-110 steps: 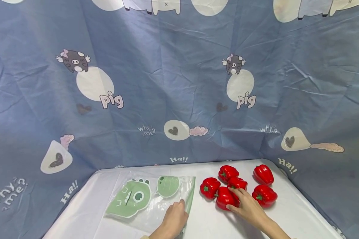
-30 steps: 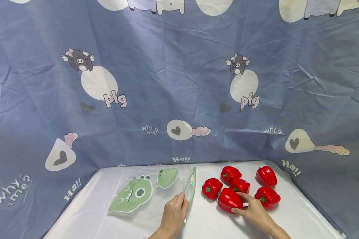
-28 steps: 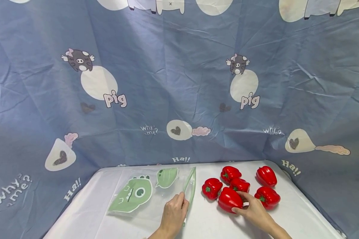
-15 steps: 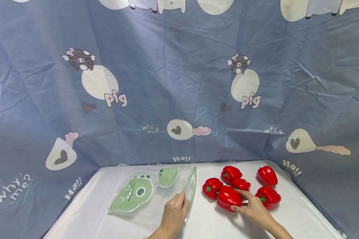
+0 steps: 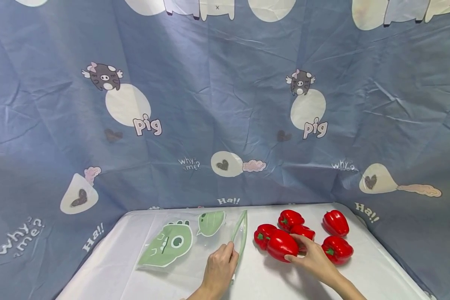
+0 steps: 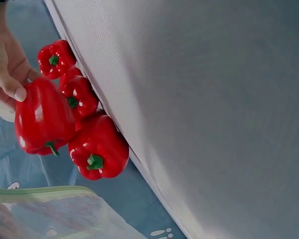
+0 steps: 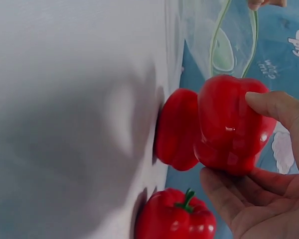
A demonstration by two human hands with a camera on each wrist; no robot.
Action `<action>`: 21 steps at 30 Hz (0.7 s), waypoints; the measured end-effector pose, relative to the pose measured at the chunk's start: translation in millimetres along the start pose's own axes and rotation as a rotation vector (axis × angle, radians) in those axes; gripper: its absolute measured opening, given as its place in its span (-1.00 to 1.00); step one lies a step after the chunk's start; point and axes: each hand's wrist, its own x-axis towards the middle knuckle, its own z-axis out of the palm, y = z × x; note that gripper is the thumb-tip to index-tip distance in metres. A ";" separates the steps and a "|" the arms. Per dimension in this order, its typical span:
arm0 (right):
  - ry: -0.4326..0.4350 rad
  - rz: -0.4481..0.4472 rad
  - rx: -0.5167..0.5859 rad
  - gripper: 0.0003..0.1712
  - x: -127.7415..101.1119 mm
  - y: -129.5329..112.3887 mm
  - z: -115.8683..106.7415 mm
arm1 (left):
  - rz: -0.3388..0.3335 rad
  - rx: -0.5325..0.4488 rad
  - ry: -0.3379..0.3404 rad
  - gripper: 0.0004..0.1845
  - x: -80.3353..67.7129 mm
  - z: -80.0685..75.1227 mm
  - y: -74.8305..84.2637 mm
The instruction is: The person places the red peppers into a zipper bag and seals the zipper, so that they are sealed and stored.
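My left hand point(image 5: 219, 266) pinches the green-edged rim of a clear plastic zip bag point(image 5: 202, 250) printed with green cartoon monsters. The bag lies on the left half of the table, and its mouth gapes on the right, with the two green strips apart. My right hand point(image 5: 315, 260) grips a red bell pepper point(image 5: 282, 245) by its blunt end, thumb on one side and fingers on the other. In the right wrist view this pepper point(image 7: 231, 124) hangs clear of the white tabletop. Its green stem point(image 6: 52, 148) points toward the bag in the left wrist view.
Behind the held pepper stand three more red peppers, the nearest one point(image 5: 263, 236) partly covered by it. Two others, a front one point(image 5: 337, 250) and a back one point(image 5: 335, 223), stand farther right. A blue printed curtain point(image 5: 225, 104) hangs behind the white table point(image 5: 256, 283).
My right hand has taken hold of the front pepper, lifted it and carried it left toward the bag. My left hand has raised the bag's rim, parting its mouth.
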 end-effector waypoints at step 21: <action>-0.102 -0.136 0.088 -0.17 4.6 -32.2 23.4 | 0.008 0.009 -0.010 -0.67 -0.8 -0.4 0.6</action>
